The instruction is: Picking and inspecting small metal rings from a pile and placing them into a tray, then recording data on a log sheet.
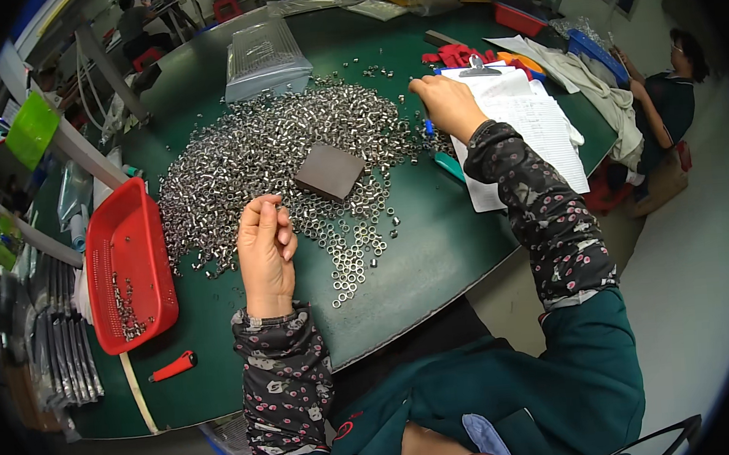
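Note:
My left hand [267, 251] is raised at the near edge of a large heap of small metal rings [249, 142], its thumb and fingertips pinched together; whatever is between them is too small to make out. At the heap's right side my right hand [451, 106] is closed, knuckles up, near the clipboard with paper sheets [530, 123]. Its fingertips are partly hidden, so I cannot make out what they hold. Just below that hand is a small blue object [428, 127]. A dark rectangular block [330, 172] rests on the rings between my hands. Loose rings [349, 267] spread toward me.
A red plastic basket [163, 267] holding some rings stands at the left, with a red-handled cutter [174, 366] near it. Clear plastic bags [264, 57] lie behind the heap. A teal tool [449, 167] lies beside the papers. Another person [668, 96] sits at the right.

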Demonstrator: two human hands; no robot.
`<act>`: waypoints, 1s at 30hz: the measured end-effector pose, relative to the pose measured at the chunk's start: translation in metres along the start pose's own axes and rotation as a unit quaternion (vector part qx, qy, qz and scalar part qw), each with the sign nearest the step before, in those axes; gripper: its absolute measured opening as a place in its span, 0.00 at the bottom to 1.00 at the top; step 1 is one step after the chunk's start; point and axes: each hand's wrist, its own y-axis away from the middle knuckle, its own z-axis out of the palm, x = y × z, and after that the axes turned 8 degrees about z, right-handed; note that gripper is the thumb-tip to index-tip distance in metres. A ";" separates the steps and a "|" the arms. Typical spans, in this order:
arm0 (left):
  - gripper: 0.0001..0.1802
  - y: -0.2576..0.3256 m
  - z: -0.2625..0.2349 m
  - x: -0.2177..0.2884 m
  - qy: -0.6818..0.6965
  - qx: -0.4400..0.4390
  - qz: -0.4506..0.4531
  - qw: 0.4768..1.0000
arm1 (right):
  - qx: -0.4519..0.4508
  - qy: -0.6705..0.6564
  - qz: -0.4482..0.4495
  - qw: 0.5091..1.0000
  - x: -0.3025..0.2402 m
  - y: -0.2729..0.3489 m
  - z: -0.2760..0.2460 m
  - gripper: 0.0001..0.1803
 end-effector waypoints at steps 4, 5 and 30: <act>0.06 -0.004 0.002 -0.004 0.022 0.002 -0.009 1.000 | -0.050 0.042 0.016 0.998 0.012 -0.004 0.024 0.09; 0.06 -0.005 0.002 -0.004 0.032 0.006 -0.010 0.999 | -0.045 0.034 0.020 0.998 0.013 -0.006 0.029 0.08; 0.08 -0.026 -0.009 -0.079 -0.035 -0.006 -0.001 0.999 | -0.236 -0.264 -0.464 0.812 -0.374 0.017 -0.051 0.06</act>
